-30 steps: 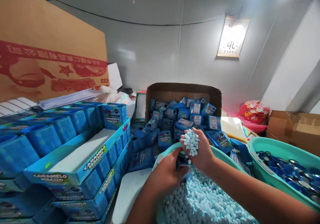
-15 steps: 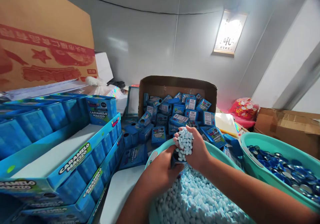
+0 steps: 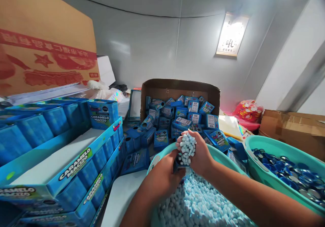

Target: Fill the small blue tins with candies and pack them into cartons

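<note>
Over a turquoise basin full of pale blue candies, my two hands meet. My right hand is cupped round a heap of the candies, tilted toward my left hand. In my left hand, the fingers wrap a small dark blue box, mostly hidden by the hand; candies lie at its top opening. Behind the basin, many blue printed candy boxes lie in a jumble, spilling from a brown carton.
At the left are stacked blue display trays with upright boxes. A second turquoise basin at the right holds blue and silver round lids. A white board lies beside my left forearm. Large cartons stand behind.
The heap in my right hand looks slightly smaller and lower over the box. Both hands stay close together in nearly the same place; the view has tilted a little.
</note>
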The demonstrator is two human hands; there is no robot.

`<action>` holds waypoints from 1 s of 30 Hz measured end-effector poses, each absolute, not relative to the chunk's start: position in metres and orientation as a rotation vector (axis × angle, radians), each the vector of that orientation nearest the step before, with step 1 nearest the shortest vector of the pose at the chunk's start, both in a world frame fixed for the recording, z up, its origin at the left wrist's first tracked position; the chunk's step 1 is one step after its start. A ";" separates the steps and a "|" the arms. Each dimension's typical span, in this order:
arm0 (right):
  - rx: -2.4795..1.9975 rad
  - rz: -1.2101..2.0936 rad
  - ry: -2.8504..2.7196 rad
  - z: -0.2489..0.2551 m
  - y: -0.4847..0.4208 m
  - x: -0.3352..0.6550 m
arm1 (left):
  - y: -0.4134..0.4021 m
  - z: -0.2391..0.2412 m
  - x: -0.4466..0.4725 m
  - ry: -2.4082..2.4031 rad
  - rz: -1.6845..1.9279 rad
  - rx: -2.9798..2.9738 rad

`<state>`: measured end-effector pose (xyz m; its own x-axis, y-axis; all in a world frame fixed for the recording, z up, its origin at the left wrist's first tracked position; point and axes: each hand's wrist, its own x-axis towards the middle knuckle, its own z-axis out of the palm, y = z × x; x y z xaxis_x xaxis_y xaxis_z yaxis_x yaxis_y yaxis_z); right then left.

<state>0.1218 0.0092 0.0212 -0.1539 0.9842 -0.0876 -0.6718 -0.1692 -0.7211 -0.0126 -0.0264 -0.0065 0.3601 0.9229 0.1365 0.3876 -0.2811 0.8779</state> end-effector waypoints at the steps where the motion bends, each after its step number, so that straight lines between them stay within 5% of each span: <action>1: -0.662 1.657 -0.643 0.021 0.009 0.122 | -0.026 -0.007 -0.012 1.161 0.859 1.834; 30: -0.632 1.649 -0.743 0.021 0.006 0.121 | -0.024 -0.010 -0.012 1.187 0.832 1.926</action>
